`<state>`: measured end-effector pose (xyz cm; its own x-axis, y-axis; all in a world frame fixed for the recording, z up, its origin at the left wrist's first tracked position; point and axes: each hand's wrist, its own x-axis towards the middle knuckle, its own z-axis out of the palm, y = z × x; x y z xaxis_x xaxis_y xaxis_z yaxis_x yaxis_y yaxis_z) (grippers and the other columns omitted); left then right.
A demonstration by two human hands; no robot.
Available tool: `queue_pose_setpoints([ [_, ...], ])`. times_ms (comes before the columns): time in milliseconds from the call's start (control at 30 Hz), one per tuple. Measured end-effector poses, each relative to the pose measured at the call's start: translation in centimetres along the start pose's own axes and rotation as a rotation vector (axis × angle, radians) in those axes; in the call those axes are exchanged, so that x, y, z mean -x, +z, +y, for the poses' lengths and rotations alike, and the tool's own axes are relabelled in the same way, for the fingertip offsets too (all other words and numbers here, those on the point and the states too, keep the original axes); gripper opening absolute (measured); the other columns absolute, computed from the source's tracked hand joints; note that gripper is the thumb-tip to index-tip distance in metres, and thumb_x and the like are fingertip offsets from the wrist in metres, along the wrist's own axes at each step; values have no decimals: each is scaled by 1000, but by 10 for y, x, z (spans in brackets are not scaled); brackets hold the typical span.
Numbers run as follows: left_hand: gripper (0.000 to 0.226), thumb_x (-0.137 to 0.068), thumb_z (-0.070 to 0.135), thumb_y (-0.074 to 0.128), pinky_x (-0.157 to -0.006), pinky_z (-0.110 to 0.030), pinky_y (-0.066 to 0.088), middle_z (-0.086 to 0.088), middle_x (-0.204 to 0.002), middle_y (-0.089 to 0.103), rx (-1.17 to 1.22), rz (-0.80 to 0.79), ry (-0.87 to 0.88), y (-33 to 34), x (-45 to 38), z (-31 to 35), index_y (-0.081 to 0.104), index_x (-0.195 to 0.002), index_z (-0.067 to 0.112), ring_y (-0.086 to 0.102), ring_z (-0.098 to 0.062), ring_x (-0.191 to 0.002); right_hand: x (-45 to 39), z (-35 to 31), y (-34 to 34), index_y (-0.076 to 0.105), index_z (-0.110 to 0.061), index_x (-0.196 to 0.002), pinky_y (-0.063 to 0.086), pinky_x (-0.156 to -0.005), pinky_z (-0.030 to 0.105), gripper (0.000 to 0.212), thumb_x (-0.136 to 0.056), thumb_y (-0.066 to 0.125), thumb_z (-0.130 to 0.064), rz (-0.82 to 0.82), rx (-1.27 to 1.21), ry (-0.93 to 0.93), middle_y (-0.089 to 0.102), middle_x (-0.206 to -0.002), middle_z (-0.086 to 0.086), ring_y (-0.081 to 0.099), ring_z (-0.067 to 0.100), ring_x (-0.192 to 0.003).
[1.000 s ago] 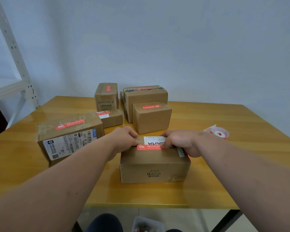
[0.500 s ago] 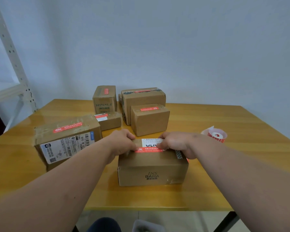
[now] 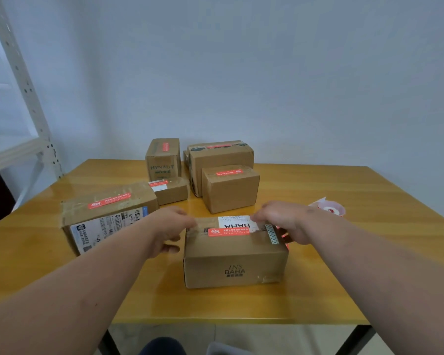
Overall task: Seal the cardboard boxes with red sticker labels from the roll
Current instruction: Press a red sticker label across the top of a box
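Observation:
A brown cardboard box marked BAHA (image 3: 235, 262) lies near the table's front edge. A red sticker label (image 3: 228, 231) is stuck flat across its top seam, below a white shipping label. My left hand (image 3: 168, 230) grips the box's left end, thumb on the top edge and fingers curled down the side. My right hand (image 3: 280, 221) lies over the top right end, its fingers on the white label. The sticker roll (image 3: 328, 210), red and white, sits on the table just beyond my right wrist.
Several other cardboard boxes with red stickers stand behind: a long one (image 3: 108, 216) at the left, a small flat one (image 3: 171, 192), a tall one (image 3: 162, 158) and two (image 3: 230, 188) at the middle back. A white metal shelf (image 3: 18, 80) rises at the left. The yellow wooden table (image 3: 344, 265) ends close to me.
Both hands have slid outward along the sticker from its middle to the box's two ends, so the whole red label now shows. The camera has tilted slightly upward.

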<state>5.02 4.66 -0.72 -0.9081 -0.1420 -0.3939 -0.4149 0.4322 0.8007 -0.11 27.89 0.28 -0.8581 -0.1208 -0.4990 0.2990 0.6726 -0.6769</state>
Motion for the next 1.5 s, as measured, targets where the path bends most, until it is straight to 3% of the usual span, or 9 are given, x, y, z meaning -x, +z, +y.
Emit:
queue_pose_setpoints([
  [167, 55, -93, 58, 49, -69, -35, 53, -9, -111, 58, 18, -16, -109, 6, 6, -4, 55, -126, 14, 57, -25, -96, 12, 0, -1, 58, -17, -116, 51, -93, 42, 49, -92, 50, -58, 47, 12, 68, 64, -111, 10, 62, 27, -100],
  [433, 29, -98, 38, 54, -84, -46, 55, -6, -80, 58, 451, 236, 36, -13, 11, 18, 59, -97, 10, 61, -24, -88, 31, -11, -19, 53, -8, -114, 45, -90, 42, 45, -99, 44, -50, 203, -291, -97, 61, -95, 12, 64, 29, -84],
  [700, 17, -98, 30, 54, -86, -44, 52, -4, -95, 58, 86, 149, 59, -2, 10, -11, 58, -113, 23, 55, -21, -86, 36, -2, 3, 44, -21, -138, 42, -83, 37, 54, -98, 35, -56, 135, 168, -66, 58, -118, 8, 66, 22, -84],
  [833, 14, -95, 28, 59, -81, -40, 53, -6, -107, 57, 13, 209, 105, -1, 9, -14, 57, -103, 17, 53, -22, -95, 35, -6, 1, 56, -12, -115, 40, -73, 31, 31, -101, 41, -36, 183, 251, -139, 58, -124, 10, 59, 25, -102],
  [967, 52, -86, 10, 66, -68, -29, 53, -5, -125, 51, -155, 258, 230, 4, 3, -5, 46, -134, 17, 57, -18, -91, 28, -8, 0, 63, -1, -105, 53, -88, 41, 20, -96, 50, -13, 217, 295, -168, 68, -107, 15, 68, 28, -96],
  [1067, 62, -92, 12, 58, -94, -38, 53, -2, -149, 39, -371, 226, 340, 12, 2, 8, 34, -149, 21, 53, -23, -121, 26, -11, -3, 67, 3, -103, 53, -94, 43, 20, -92, 57, -10, 242, 316, -178, 70, -102, 17, 69, 31, -98],
  [1167, 53, -97, 22, 50, -115, -35, 28, -2, -158, 27, -701, 175, 410, 22, 2, 18, 37, -148, 17, 29, -21, -143, 24, -14, -6, 69, 3, -96, 55, -91, 41, 19, -90, 62, -14, 244, 365, -166, 72, -97, 14, 70, 28, -94],
  [1333, 37, -95, 23, 49, -89, -29, 48, -2, -127, 56, -845, 111, 380, 29, -5, 24, 55, -132, 17, 55, -19, -110, 18, -17, -9, 59, -5, -75, 57, -64, 27, 21, -93, 62, -15, 172, 386, -96, 66, -73, 8, 67, 21, -68],
  [1500, 40, -98, 29, 47, -92, -30, 43, -2, -135, 52, -960, 101, 392, 26, -10, 27, 52, -136, 19, 52, -20, -118, 19, -23, -10, 56, -6, -74, 31, -31, 8, 21, -94, 59, -13, 167, 394, -52, 64, -72, 8, 61, 16, -57],
])
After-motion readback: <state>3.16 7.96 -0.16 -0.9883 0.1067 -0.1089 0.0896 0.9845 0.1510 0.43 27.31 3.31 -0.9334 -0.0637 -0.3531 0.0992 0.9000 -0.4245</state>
